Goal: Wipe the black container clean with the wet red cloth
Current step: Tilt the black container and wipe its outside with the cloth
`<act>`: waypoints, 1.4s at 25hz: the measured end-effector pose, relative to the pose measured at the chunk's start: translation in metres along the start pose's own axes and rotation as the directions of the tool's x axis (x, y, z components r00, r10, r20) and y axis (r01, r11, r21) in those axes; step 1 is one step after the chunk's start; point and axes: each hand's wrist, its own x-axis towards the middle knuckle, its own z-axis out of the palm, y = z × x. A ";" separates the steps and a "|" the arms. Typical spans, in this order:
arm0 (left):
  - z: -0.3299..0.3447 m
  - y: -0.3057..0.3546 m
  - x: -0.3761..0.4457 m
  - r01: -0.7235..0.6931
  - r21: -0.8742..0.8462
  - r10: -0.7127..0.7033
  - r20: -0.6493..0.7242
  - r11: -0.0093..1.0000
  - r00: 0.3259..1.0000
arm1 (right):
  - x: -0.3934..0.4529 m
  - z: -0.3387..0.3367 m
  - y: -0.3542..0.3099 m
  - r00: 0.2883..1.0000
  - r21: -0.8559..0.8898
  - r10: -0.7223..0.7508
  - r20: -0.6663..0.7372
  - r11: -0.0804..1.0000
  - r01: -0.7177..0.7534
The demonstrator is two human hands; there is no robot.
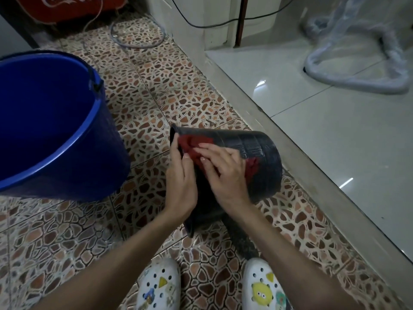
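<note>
One black container (257, 151) lies on its side on the floor (156, 86) beside one blue bucket (55, 130). Left hand (181, 182) grips its rim; right hand (225, 173) presses one red cloth (192, 144) flat against it. A red Coca-Cola sign (69, 7) stands behind.

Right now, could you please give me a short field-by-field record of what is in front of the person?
container: black container on its side on the patterned floor, rim to the left
cloth: red cloth pressed on the container's outer wall
left hand: left hand at the rim end, fingers on the cloth
right hand: right hand flat on the cloth
bucket: blue bucket upright to the left, apart from the container
footwear: white clogs at the bottom edge
</note>
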 end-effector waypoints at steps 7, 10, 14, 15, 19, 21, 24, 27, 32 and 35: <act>-0.002 -0.011 -0.022 -0.074 0.069 0.068 0.096 0.995 0.993 | 0.036 -0.057 0.119 0.740 -0.085 0.621 -0.258 0.748 -0.658; -0.003 -0.018 -0.036 -0.087 0.070 0.078 0.117 0.994 0.990 | 0.037 -0.028 0.035 0.890 0.068 0.422 -0.176 0.907 -0.416; -0.009 -0.027 -0.041 -0.115 0.045 0.106 0.164 0.992 0.981 | 0.008 0.007 0.003 0.998 -0.064 -0.042 -0.047 0.997 0.039; -0.009 -0.026 -0.040 -0.090 0.021 0.085 0.187 0.996 0.979 | 0.014 -0.002 0.026 0.996 -0.115 0.021 -0.086 0.993 -0.030; -0.014 -0.030 -0.055 -0.113 0.011 0.108 0.219 0.994 0.970 | 0.036 -0.053 0.117 0.824 -0.174 0.529 -0.202 0.809 -0.562; -0.019 -0.021 -0.049 -0.047 -0.012 0.049 0.197 0.999 0.979 | 0.042 -0.055 0.104 0.835 -0.113 0.517 -0.189 0.833 -0.542; -0.012 -0.001 -0.014 0.129 -0.144 -0.125 0.036 0.981 0.991 | 0.026 -0.019 0.022 0.961 0.051 0.269 -0.066 0.963 -0.266; -0.004 0.008 -0.001 0.126 -0.047 -0.126 -0.001 0.991 0.992 | 0.000 -0.001 -0.001 0.998 -0.064 0.070 0.004 0.996 -0.069; -0.002 0.006 -0.010 0.068 0.039 -0.067 -0.011 0.997 0.998 | 0.027 -0.050 0.107 0.836 -0.154 0.520 -0.174 0.825 -0.545; 0.000 0.003 -0.013 -0.027 0.072 0.025 0.028 0.997 0.999 | 0.037 -0.061 0.086 0.802 -0.018 0.553 -0.226 0.820 -0.571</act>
